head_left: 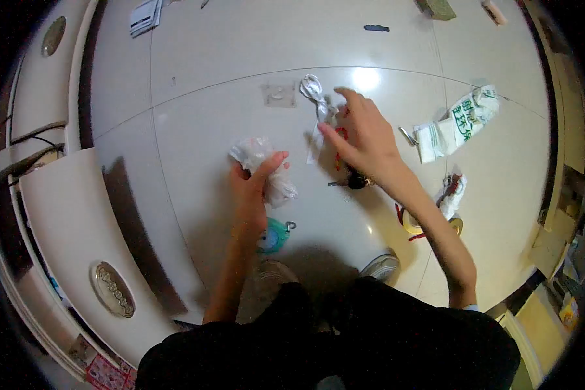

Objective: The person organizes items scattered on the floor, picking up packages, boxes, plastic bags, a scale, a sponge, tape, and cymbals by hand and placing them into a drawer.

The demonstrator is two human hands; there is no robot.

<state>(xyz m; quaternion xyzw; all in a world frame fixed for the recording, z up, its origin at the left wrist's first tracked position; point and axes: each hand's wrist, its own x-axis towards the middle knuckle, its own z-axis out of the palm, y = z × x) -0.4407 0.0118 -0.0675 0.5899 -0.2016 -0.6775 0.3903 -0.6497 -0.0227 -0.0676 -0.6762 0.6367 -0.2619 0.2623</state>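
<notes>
Plastic [281, 190] sits bunched in the left hand [247, 185], left of the frame's centre; the thumb lies across it, presumably because something so limp needs pressing together to be held. At upper centre, the right hand [372, 136] is spread and seems to grip nothing, thumb and forefinger parted around the white strip [320, 112], perhaps to straddle its narrow shape; I cannot tell whether they touch it. Keys [356, 180] and red cord [338, 161] lie below that hand, which partly screens the cord. A clear packet [279, 95] is near the strip's left side. The left wrist overlaps a teal disc [274, 236], and a printed bag [458, 125] lies at right.
</notes>
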